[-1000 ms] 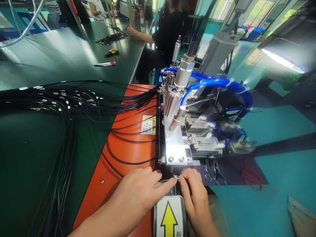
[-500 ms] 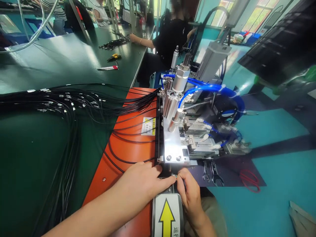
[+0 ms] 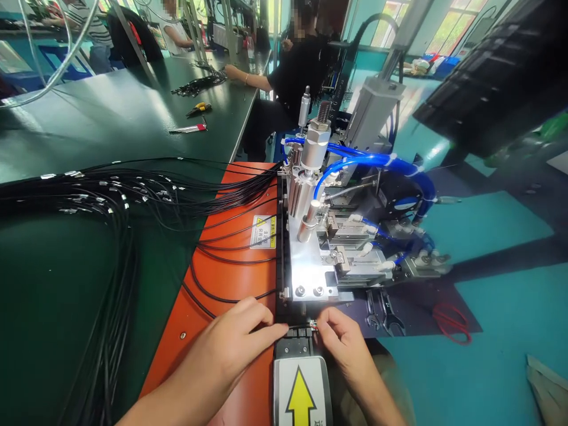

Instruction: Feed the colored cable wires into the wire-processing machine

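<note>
My left hand (image 3: 239, 337) is closed, thumb and fingers pinched on a black cable (image 3: 296, 326) at the near end of the metal machine (image 3: 308, 272). Just to the right, my right hand (image 3: 339, 334) pinches the cable's end, where small coloured wires (image 3: 313, 325) show at the fingertips. The cable lies across a black fixture (image 3: 298, 347), above a cover with a yellow arrow (image 3: 300, 393). Several other black cables (image 3: 235, 257) run from the machine's left side over the orange plate (image 3: 239, 355).
A large black cable bundle (image 3: 119, 254) lies on the green table (image 3: 48, 307). Yellow-handled pliers (image 3: 199, 109) and a red-ended tool (image 3: 189, 128) lie farther back. Wrenches (image 3: 386, 313) and a red loop (image 3: 451, 322) are at the right. A person in black (image 3: 295, 77) sits behind.
My left hand has moved left, away from the right fingertips, uncovering a stretch of cable and the coloured wires. The whole view has shifted slightly.
</note>
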Demonstrator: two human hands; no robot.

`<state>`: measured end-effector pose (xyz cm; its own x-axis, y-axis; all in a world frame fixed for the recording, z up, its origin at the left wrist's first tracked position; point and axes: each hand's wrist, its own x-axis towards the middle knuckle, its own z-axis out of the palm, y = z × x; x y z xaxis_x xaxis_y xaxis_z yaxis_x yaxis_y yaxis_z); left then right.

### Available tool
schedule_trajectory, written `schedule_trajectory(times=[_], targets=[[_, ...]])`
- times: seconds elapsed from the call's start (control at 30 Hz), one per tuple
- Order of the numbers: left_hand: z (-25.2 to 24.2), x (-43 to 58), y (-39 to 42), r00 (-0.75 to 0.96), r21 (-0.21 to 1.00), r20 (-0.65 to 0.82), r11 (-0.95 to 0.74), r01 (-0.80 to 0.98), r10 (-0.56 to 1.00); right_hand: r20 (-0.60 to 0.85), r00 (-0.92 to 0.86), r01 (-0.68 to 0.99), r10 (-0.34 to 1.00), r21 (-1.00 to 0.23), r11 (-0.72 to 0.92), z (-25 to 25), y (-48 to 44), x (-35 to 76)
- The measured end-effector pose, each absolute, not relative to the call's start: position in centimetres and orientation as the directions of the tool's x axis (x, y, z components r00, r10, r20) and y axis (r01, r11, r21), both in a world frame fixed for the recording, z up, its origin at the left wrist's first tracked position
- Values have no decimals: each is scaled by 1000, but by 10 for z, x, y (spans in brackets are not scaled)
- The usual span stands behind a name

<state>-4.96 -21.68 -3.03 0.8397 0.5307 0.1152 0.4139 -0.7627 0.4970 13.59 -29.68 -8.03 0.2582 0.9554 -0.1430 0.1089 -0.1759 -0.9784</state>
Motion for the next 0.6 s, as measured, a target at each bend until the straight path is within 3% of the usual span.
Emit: schedule_trajectory(times=[0.13, 0.27, 0.4, 0.6], targets=[[-22, -51, -213, 817, 593, 82, -687, 420, 571, -211, 230, 3, 950, -976, -217, -82, -296, 134], [-20, -50, -211, 869, 455, 190, -825, 334, 456, -254, 223, -71, 941, -967, -244, -82, -296, 134], [-21, -51, -211, 893, 298, 183, -889, 349, 412, -289, 253, -94, 923, -957, -274, -81, -297, 136], [-26, -50, -211, 892, 340, 128, -864, 371, 433, -312, 298, -209, 902, -943, -258, -79, -297, 133]])
